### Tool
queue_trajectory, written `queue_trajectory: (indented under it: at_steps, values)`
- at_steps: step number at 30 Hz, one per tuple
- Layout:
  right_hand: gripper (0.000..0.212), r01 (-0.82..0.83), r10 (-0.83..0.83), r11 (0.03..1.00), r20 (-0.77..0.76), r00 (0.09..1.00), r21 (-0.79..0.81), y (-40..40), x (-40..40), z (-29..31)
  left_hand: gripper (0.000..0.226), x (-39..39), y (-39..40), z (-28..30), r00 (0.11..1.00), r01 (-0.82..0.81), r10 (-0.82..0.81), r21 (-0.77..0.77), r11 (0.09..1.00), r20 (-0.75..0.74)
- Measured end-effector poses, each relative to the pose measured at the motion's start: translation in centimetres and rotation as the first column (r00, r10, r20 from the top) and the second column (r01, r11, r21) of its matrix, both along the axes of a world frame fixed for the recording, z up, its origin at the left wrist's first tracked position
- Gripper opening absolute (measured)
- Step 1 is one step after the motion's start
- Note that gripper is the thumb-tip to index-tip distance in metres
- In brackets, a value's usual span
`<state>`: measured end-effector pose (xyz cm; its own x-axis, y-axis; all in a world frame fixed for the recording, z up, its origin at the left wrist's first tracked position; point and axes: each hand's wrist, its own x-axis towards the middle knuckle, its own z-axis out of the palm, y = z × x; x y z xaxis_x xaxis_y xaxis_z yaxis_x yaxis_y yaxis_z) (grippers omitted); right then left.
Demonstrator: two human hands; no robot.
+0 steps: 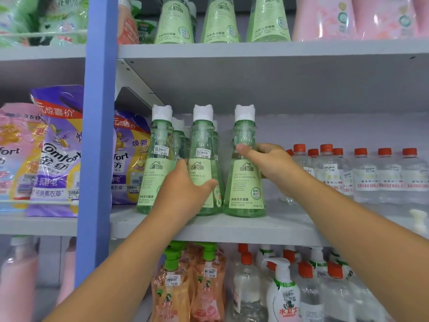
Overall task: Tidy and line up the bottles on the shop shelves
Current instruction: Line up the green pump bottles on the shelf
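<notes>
Shelf: While both hands worked along it, the grey middle shelf (pixel 232 228) carried the whole job; every place below is given relative to this shelf.
Refill pouches: purple and pink bags (pixel 55 154) stood beyond the shelf's left end, past the blue upright (pixel 97 135).
Water bottles: a row of clear bottles with red caps (pixel 383 175) filled the shelf's right part, set further back.
Green bottles: three white-capped cone bottles stood at the shelf's front edge towards its left end, with more of the same behind them.
Left bottle: (pixel 157 163) untouched, nearest the shelf's left end.
Middle bottle: (pixel 204 145) upright, just beside the left one.
Right bottle: (pixel 245 182) upright, its base near the middle bottle's.
Left hand: (pixel 185 191) fingers curled round the middle bottle's wide lower body, thumb across its label.
Right hand: (pixel 269 163) thumb and fingers wrapped round the right bottle's narrow upper part.
Handling: full of liquid, these probably felt fairly heavy and bottom-weighted; the thin plastic likely gave a little, and the glossy wall may have been slippery.
Where to hold: low on the wide body seemed steadiest for sliding; a neck grip suited turning but could tip one.
</notes>
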<state>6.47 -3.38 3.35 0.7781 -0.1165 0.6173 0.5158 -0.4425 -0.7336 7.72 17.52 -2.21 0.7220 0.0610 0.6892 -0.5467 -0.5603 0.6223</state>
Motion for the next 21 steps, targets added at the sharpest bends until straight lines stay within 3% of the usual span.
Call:
queue_trajectory:
  at_steps: [5,8,12,14,17,21]
  values:
    - [0.033,0.040,-0.044,0.998,0.076,0.996,0.052,0.7,0.6,-0.8,0.068,-0.7,-0.8,-0.2,0.987,-0.137,0.133,0.047,0.989,0.093]
    - [0.034,0.054,-0.060,0.997,0.090,0.994,0.063,0.9,0.6,-1.2,0.073,-1.1,-0.5,-0.3,0.985,-0.121,0.114,0.047,0.992,0.132]
    - [0.035,0.015,-0.022,0.997,0.092,0.996,0.078,0.4,0.3,-1.6,0.049,-1.3,2.1,0.0,0.857,-0.229,0.275,-0.157,0.961,0.436]
    - [0.034,-0.006,-0.001,0.996,0.083,0.997,0.088,0.2,0.1,-1.7,0.055,-0.7,3.9,0.5,0.924,-0.213,0.276,-0.245,0.946,0.265]
    - [0.033,-0.042,0.038,0.991,0.035,0.999,0.126,0.1,0.0,-1.6,0.053,0.2,5.2,0.3,0.981,-0.180,0.163,-0.195,0.964,-0.100]
    - [0.032,-0.038,0.035,0.992,0.027,0.999,0.118,0.0,0.0,-1.6,0.054,1.1,6.2,-0.1,0.978,-0.159,0.138,-0.133,0.978,-0.157]
